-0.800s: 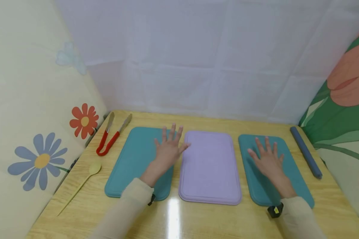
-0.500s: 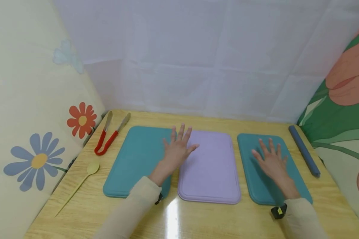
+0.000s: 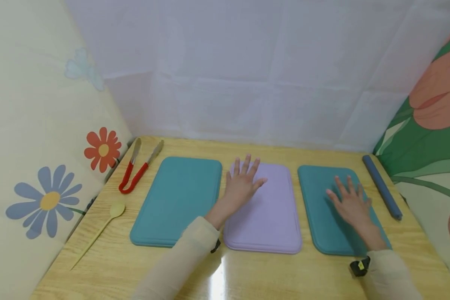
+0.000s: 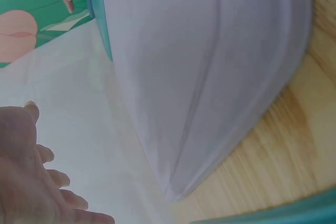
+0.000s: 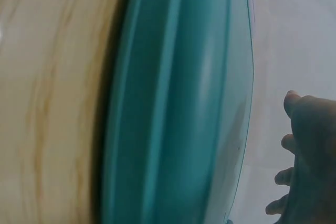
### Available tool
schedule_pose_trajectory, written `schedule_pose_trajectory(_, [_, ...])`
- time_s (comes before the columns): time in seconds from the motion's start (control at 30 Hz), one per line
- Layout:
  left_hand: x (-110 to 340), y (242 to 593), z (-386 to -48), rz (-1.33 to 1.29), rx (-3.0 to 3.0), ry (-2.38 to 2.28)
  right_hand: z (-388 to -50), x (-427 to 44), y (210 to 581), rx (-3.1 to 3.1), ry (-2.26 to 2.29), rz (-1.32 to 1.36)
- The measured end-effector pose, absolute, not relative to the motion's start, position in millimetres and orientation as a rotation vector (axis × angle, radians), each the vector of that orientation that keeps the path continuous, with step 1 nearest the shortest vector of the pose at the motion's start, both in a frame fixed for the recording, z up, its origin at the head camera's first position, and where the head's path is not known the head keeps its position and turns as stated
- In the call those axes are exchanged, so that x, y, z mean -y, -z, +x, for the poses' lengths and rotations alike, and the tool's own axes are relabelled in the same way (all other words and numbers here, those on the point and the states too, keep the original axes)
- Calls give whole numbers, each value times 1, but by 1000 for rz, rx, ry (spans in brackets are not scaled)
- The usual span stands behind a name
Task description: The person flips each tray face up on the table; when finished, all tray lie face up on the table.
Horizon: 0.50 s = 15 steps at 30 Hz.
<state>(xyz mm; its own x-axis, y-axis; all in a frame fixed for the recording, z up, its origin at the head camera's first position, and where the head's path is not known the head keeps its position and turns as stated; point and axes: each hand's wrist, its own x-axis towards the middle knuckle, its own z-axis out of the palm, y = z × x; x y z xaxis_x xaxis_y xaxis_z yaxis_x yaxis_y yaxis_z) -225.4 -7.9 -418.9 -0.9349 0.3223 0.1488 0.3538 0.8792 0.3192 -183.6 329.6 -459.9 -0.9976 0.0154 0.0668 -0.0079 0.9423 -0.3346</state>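
Note:
My left hand (image 3: 241, 187) is held over the upper left part of a lilac rectangular board (image 3: 270, 212), its fingers spread and straight. In the left wrist view that hand (image 4: 26, 177) appears apart from the lilac board (image 4: 168, 51). My right hand (image 3: 352, 206) hovers over the right teal board (image 3: 318, 208), fingers also spread, with its shadow on the board. The right wrist view shows the hand (image 5: 315, 150) off the teal surface (image 5: 178, 103). Neither hand holds anything. Another teal board (image 3: 180, 200) lies flat to the left of the lilac one.
Red-handled tongs (image 3: 135, 177) lie spread at the table's back left, with a yellow long-handled spoon (image 3: 110, 218) nearer me. A dark blue-grey rod (image 3: 381, 187) lies at the right. A pale cloth (image 3: 247, 83) hangs behind the wooden table (image 3: 285, 275); flowered cloths flank both sides.
My left hand has moved right, from over the left teal board to over the lilac board. My right hand has shifted slightly right and down over its teal board. The boards stay put.

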Motion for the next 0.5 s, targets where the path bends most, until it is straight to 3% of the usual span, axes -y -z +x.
schedule_pose_trajectory(0.5, [-40,425,-220,-650,2994,616,-179,-360,463,3098,-483,-66])
